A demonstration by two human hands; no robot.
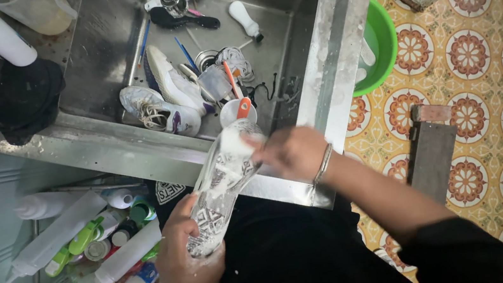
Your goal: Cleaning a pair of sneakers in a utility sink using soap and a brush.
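Shoe [221,183] gripped at heel by left hand [189,258], right hand [291,152] clenched on brush (hidden) — sole best kept over sink [325,62] w/ firm scrubbing.

Sink [330,55]: bare sheet metal, dull brushed finish, scuffed, wet w/ white soap flecks along rim. Sole [222,187] in left hand [186,258] & right hand [288,153]: rubbery, patterned tread, slick w/ foam. Sneakers [163,101] in basin: white cloth/mesh, matt, soaked. Basin [380,42]: green plastic, glossy. Floor [485,68]: glazed patterned tile, slight sheen. Bottles [84,239]: smooth white plastic, semi-gloss. Bracelet [323,163]: thin shiny metal. Rag [29,98]: black cloth, matt.
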